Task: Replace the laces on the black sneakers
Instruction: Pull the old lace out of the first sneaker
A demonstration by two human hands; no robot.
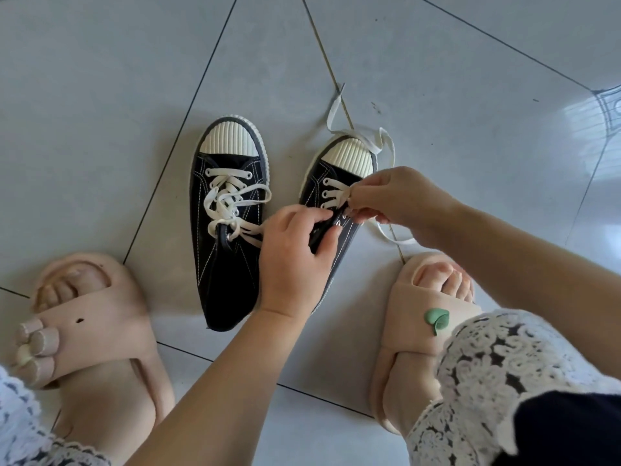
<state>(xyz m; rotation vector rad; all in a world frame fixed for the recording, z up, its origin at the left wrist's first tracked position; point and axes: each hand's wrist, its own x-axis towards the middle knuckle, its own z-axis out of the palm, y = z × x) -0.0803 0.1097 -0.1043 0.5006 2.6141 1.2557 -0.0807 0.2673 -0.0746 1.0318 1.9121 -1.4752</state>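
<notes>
Two black canvas sneakers with ribbed white toe caps stand side by side on the tiled floor. The left sneaker (225, 237) is laced with a white lace tied loosely over its tongue. The right sneaker (339, 183) is partly laced, three white bars across its lower eyelets. My left hand (295, 260) grips that shoe's upper by the eyelet row. My right hand (396, 196) pinches the white lace (386, 142) at the eyelets; its loose ends loop past the toe cap and trail across the floor to the right.
My feet in beige slippers flank the shoes: one slipper (90, 317) at the left, the other slipper (433, 317) with a green leaf charm at the right. White lace hems of a dark garment show at the bottom corners. Pale grey floor tiles (470, 79) stretch beyond.
</notes>
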